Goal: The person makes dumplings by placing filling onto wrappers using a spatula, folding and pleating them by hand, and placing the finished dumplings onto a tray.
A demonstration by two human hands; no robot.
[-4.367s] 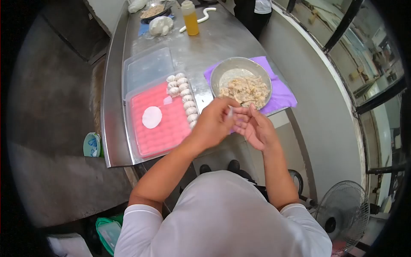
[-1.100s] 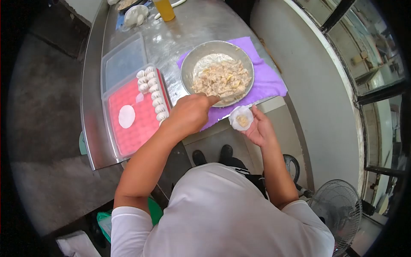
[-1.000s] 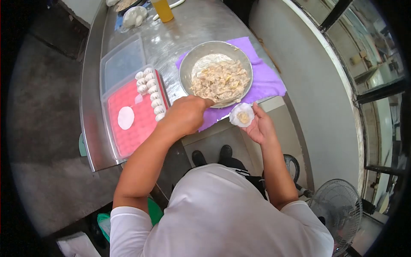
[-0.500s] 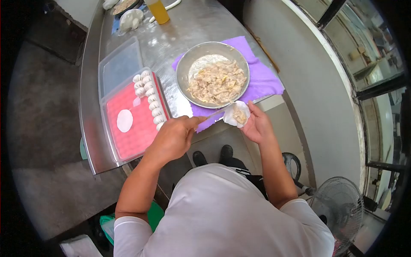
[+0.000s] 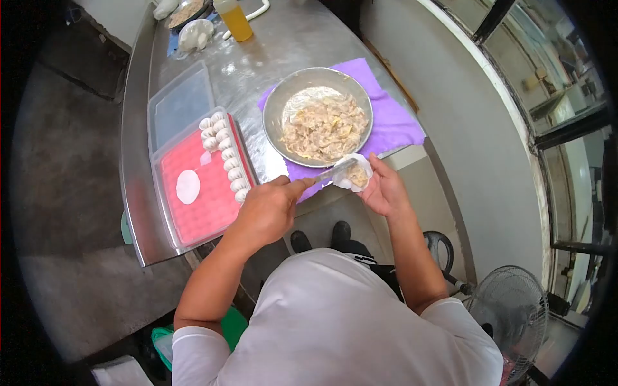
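My left hand is closed around the handle of a narrow, flat-bladed filling spatula. Its blade reaches across to a round white dumpling wrapper, touching the dab of filling on it. That wrapper rests cupped in the fingers of my right hand. Just beyond both hands stands a wide metal bowl with pale minced filling inside. To the left, a plastic box with a pink liner holds several pleated dumplings along its right side and a loose flat wrapper.
A purple cloth lies beneath the bowl on the steel table. A clear lid is behind the box. A bottle of yellow liquid and a plastic bag sit farther back. A fan stands at lower right.
The spatula blade has moved over the wrapper and now lies against the filling. The wrapper in my right hand is tilted a little differently. My left hand has shifted slightly right.
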